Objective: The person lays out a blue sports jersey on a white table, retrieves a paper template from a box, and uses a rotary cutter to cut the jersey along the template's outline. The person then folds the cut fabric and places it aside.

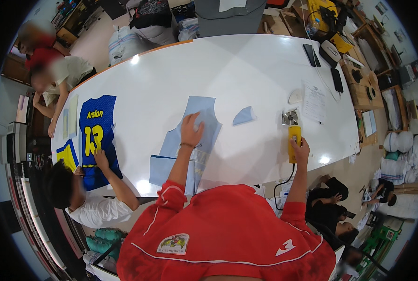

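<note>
My left hand (191, 129) rests on a light blue cut fabric panel (196, 105), fingers apart. Its lower part overlaps folded pieces of the same blue (164, 171). My right hand (300, 150) grips a yellow electric cloth cutter (293, 136) with a metal head, lying at the right side of the white table (246, 164), its black cord trailing downward. A small light blue offcut (243, 115) lies between the panel and the cutter. A small round pale object (294, 96) sits just above the cutter.
Printed paper (314, 103), phones (310, 55) and a dark case (329, 53) lie at the right. A co-worker (98, 210) handles a blue-yellow jersey (98, 138) at the left; two people (63, 77) are beyond. Others sit on the floor (331, 201) at lower right. Sacks (124, 44) stand behind.
</note>
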A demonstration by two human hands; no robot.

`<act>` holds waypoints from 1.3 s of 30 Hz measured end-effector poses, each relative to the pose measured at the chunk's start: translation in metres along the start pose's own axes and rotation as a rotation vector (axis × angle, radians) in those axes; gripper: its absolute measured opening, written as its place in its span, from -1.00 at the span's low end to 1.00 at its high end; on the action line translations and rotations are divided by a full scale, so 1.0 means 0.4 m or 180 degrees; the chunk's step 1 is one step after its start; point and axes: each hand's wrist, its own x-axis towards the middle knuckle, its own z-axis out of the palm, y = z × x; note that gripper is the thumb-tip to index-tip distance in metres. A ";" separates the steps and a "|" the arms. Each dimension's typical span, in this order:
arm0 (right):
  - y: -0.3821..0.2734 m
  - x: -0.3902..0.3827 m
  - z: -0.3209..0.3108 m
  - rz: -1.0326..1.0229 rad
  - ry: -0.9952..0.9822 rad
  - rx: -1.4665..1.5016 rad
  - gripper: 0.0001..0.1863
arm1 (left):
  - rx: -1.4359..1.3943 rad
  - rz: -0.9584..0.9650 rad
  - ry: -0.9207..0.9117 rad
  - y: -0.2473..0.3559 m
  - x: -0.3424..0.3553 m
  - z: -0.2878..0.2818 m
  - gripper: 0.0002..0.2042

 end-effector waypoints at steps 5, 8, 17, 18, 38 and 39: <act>-0.114 -0.063 0.044 -0.0593 0.1218 -0.1632 -0.51 | 0.0247 -0.0812 0.0623 -0.067 -0.206 -0.154 -0.67; -0.144 -0.059 0.107 -0.1499 0.1460 -0.1390 -0.52 | 0.0813 -0.1241 0.0975 -0.130 -0.322 -0.255 -0.64; -0.280 0.005 0.468 -0.1697 0.0680 -0.1365 -0.54 | 0.1050 -0.1755 0.1440 -0.193 -0.494 -0.385 -0.68; -0.280 0.021 0.500 -0.1765 0.0859 -0.1674 -0.54 | 0.1009 -0.1649 0.1525 -0.184 -0.491 -0.386 -0.68; -0.904 -0.421 0.257 -0.2720 -0.3549 0.2349 -0.67 | -0.2345 -0.0043 0.1074 0.432 -0.070 -0.481 -0.63; -0.903 -0.427 0.254 -0.2766 -0.3590 0.2300 -0.67 | -0.2152 0.0131 0.1043 0.448 -0.063 -0.491 -0.61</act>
